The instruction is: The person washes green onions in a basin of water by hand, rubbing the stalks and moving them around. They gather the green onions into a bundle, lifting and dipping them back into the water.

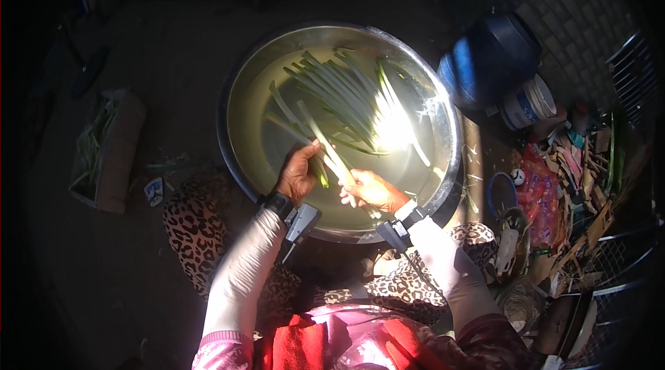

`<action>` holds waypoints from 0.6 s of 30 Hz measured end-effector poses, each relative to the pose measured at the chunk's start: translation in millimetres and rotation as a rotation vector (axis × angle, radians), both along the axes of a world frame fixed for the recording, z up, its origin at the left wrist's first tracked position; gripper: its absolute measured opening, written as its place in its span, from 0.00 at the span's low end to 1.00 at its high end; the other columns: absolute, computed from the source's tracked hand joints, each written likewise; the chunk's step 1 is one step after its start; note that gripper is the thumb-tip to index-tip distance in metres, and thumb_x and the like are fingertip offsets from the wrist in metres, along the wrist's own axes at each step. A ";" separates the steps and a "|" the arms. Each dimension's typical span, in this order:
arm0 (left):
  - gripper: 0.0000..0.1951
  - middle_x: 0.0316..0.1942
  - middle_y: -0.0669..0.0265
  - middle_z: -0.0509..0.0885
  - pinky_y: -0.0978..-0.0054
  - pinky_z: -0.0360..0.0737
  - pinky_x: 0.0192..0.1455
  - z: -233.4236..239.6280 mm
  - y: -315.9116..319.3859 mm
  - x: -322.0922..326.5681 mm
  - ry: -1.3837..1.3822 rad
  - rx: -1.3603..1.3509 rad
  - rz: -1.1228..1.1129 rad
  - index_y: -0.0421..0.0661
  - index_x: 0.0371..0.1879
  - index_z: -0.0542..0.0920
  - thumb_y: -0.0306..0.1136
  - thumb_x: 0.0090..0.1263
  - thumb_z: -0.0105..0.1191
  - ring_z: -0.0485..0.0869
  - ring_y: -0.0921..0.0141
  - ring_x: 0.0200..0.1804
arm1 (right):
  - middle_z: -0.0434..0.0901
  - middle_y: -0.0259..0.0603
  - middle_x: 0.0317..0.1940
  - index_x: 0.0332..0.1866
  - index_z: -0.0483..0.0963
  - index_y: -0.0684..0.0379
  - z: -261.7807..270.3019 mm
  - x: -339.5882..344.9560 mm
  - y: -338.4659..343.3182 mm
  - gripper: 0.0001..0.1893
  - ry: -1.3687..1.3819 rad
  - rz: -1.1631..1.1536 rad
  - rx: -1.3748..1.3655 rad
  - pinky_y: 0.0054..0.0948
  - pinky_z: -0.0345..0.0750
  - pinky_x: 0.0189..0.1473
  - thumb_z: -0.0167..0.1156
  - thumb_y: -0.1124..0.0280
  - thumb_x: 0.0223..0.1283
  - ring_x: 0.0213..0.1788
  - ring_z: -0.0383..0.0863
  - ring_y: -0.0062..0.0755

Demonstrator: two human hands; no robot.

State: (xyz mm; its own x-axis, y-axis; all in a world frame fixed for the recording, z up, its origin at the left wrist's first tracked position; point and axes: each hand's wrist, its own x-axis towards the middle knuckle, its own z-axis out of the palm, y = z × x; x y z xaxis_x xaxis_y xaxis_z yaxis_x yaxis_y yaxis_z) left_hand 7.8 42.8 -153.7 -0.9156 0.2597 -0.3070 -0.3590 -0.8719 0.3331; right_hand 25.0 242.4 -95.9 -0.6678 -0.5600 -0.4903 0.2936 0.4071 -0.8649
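Observation:
A wide metal basin [224, 126] of cloudy water stands before me. Over its near part, my left hand [298, 172] and my right hand [371, 190] hold a few long stalks that look like green onions [332, 154]. The right fingers close on the thick white ends; the left thumb and fingers grip the stalks farther along. Beyond my hands, a fanned bundle of green onions [337, 92] lies in the water, its right side washed out by bright sunlight. Both wrists wear straps with small grey devices.
An open cardboard box [122, 152] of green leaves stands at left. To the right are a blue plastic barrel [488, 58], a white bucket [527, 102], a pile of plastic bottles [537, 198] and wood scraps [587, 235]. My knees flank the basin's near side.

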 end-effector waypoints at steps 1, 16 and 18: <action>0.11 0.42 0.59 0.80 0.70 0.76 0.51 2.9 1.8 0.6 0.014 0.019 -0.014 0.38 0.47 0.73 0.28 0.68 0.50 0.79 0.66 0.48 | 0.78 0.35 0.36 0.51 0.68 0.63 -1.6 -0.6 0.8 0.19 -0.027 -0.009 -0.021 0.19 0.74 0.34 0.54 0.59 0.65 0.38 0.79 0.20; 0.19 0.50 0.57 0.76 0.61 0.71 0.60 17.1 8.1 15.2 0.083 -0.158 -0.163 0.36 0.55 0.68 0.24 0.65 0.48 0.75 0.63 0.54 | 0.77 0.34 0.35 0.51 0.68 0.60 -11.1 -2.3 -9.3 0.15 0.072 -0.004 -0.047 0.21 0.76 0.34 0.52 0.63 0.65 0.35 0.76 0.19; 0.19 0.50 0.56 0.75 0.59 0.73 0.58 25.8 10.0 19.2 0.107 -0.206 -0.126 0.38 0.55 0.66 0.23 0.64 0.49 0.75 0.62 0.54 | 0.79 0.34 0.37 0.50 0.69 0.59 -11.6 -2.5 -9.3 0.14 0.087 0.007 -0.003 0.21 0.76 0.35 0.51 0.62 0.66 0.36 0.76 0.20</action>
State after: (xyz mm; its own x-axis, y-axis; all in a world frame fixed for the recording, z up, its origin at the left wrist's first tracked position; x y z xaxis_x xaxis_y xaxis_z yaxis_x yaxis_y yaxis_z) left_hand 27.0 52.8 -127.9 -0.9100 0.3158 -0.2688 -0.4139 -0.7323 0.5408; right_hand 22.5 233.1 -107.6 -0.7039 -0.5664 -0.4285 0.2140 0.4062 -0.8884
